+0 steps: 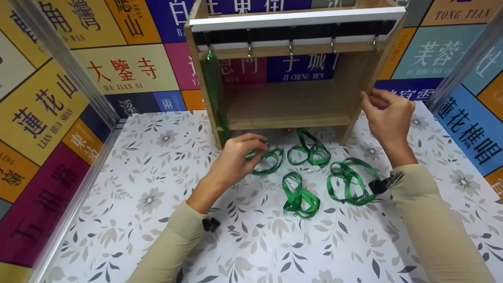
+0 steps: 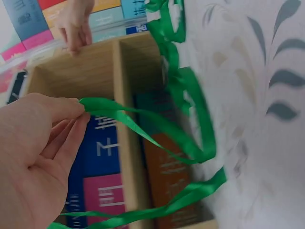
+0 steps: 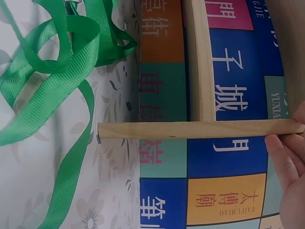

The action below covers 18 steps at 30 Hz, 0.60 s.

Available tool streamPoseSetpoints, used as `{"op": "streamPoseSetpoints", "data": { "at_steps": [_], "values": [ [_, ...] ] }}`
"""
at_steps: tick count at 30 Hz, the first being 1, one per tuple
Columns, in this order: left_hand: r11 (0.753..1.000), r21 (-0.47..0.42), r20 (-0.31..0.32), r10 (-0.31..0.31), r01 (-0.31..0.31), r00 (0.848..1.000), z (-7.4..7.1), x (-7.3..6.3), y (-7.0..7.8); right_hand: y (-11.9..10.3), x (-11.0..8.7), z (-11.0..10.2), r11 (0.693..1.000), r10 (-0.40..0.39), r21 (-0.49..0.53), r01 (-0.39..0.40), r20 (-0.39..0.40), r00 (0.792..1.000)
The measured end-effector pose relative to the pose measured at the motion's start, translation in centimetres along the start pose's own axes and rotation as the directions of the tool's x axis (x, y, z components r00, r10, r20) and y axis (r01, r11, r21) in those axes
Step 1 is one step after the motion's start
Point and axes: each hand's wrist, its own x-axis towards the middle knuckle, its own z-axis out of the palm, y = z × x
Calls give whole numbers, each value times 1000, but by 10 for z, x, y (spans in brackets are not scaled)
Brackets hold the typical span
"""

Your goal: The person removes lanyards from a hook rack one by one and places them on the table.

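Observation:
My left hand (image 1: 235,159) pinches a green ribbon lanyard (image 2: 164,131) between thumb and fingertips, low in front of the wooden rack (image 1: 283,100). In the left wrist view the ribbon's loop trails away from the fingertips. My right hand (image 1: 393,114) grips the front edge of the rack's right side panel (image 3: 190,129) with thumb and fingers. Another green lanyard (image 1: 214,84) hangs from the leftmost hook (image 1: 209,50), down along the left panel. Several metal hooks farther right, such as the middle hook (image 1: 291,49), carry nothing.
On the flowered tabletop (image 1: 157,232) lie more coiled green lanyards: one by the rack's base (image 1: 310,153), a nearer coil (image 1: 300,198) and a right coil (image 1: 349,182) close to the right wrist. Sign-printed walls (image 1: 129,68) enclose the back and sides.

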Motion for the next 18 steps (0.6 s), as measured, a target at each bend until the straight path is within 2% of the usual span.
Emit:
{"op": "streamPoseSetpoints", "data": {
  "at_steps": [5,8,11,14,16,18],
  "values": [
    [993,-82,28,-86,88,996,18,14,-12,0,0,1,1000,1,6,-1,-14,1000],
    [987,-98,98,-120,130,988,25,17,-19,0,0,3,1000,-16,17,16,-22,1000],
    [984,-82,216,-137,158,967,31,12,-25,0,-1,3,999,-43,18,43,-28,999],
    [981,-55,306,-160,185,939,35,5,-30,0,-1,3,1000,-20,7,21,-32,999],
    [977,-23,326,-191,210,926,37,1,-32,0,-1,3,1000,-7,-3,7,-32,999],
    [973,8,324,-220,230,920,37,-3,-34,-1,-1,3,1000,2,-7,-2,-28,1000]
  ]
}}
